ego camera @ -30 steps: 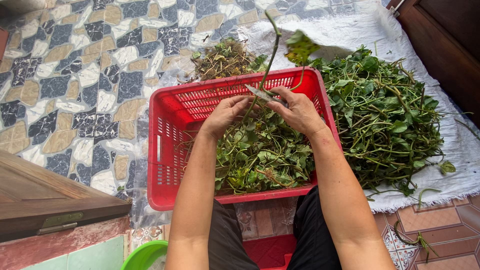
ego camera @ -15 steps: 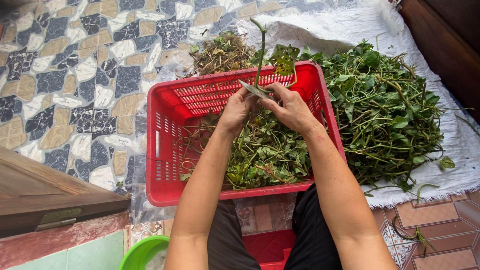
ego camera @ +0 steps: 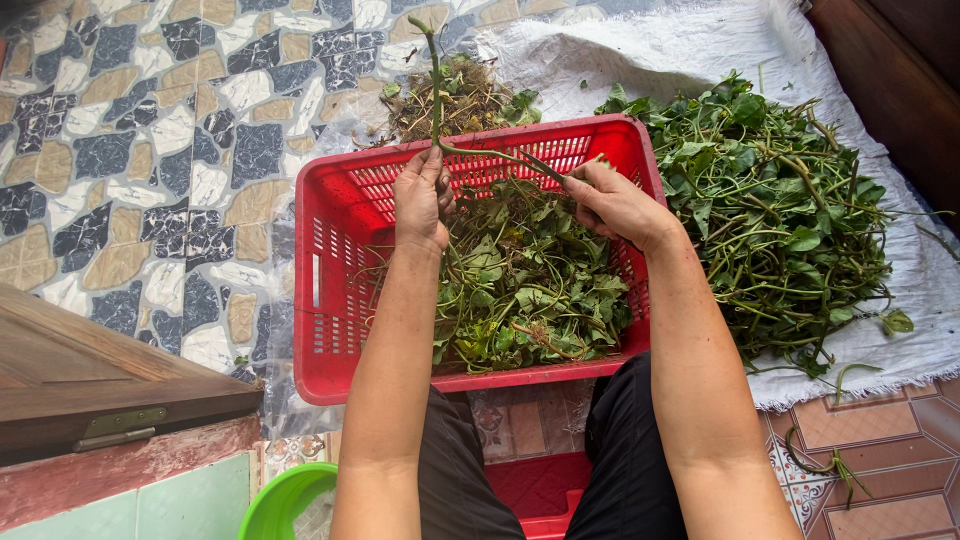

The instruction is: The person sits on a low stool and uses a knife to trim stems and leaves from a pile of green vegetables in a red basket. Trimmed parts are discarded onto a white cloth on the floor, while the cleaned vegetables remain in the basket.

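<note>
while i pinch a bare green stem [ego camera: 470, 148] between my left hand [ego camera: 420, 200] and right hand [ego camera: 612, 203], it stays above the red crate [ego camera: 330, 300] so leaves [ego camera: 520, 290] drop in.

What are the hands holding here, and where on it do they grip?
One bare green stem: the left hand pinches it at its bend, the right hand its lower end, above the red basket.

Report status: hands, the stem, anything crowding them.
Left hand and right hand both pinch one bent green stem above the red basket. Picked greens fill the basket. Unsorted pile lies at right; nothing blocks the hands.
</note>
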